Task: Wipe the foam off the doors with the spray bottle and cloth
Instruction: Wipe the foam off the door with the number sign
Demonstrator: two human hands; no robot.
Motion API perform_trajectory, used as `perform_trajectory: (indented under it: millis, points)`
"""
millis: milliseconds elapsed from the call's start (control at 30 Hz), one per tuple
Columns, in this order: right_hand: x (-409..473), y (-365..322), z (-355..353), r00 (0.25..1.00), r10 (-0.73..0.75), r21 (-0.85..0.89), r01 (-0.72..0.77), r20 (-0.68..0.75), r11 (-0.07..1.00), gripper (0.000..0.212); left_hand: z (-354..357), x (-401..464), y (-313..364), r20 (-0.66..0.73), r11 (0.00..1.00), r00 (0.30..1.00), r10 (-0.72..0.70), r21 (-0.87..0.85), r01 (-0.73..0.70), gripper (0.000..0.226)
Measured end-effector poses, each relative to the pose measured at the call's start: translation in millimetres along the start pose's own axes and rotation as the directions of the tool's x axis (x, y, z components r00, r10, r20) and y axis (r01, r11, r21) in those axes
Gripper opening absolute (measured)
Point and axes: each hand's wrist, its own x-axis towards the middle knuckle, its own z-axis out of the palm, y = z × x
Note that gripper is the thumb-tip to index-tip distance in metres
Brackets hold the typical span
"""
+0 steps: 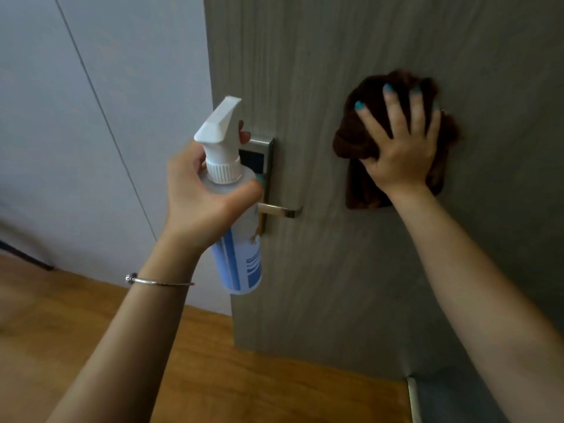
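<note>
A grey wood-grain door [351,270] fills the right side of the head view. My right hand [399,145] presses a bunched dark brown cloth [357,129] flat against the door, right of the lock. My left hand [201,193] grips a spray bottle [241,254] by the neck; it has a white trigger head, a clear body and a blue-striped label, and its nozzle points up toward the door. The bottle hangs in front of the door's left edge. I see no foam on the visible door surface.
A metal electronic lock plate [262,157] with a lever handle [282,210] sits between the two hands. A pale grey wall [91,132] stands to the left. Wooden floor [213,377] lies below, with a metal threshold strip [413,398] at the lower right.
</note>
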Motion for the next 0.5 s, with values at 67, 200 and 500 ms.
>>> perform_trajectory:
  millis: [67,200,500]
  points:
    - [-21.6,13.6,-2.3,0.996,0.089,-0.008,-0.089,0.001,0.996,0.060,5.5,-4.8,-1.7,0.017,1.000,1.000,-0.005,-0.004,0.005,0.041]
    - [-58.1,26.5,-1.4,0.981,0.195,0.008,-0.195,0.010,0.981,0.059,11.3,-18.9,-5.5,0.031,1.000,0.999,0.007,-0.024,-0.007,0.042]
    - [-62.5,-19.8,4.6,0.910,0.415,0.048,-0.414,0.006,0.909,0.057,12.8,-49.4,-39.8,0.098,0.998,0.994,-0.052,-0.037,0.056,0.053]
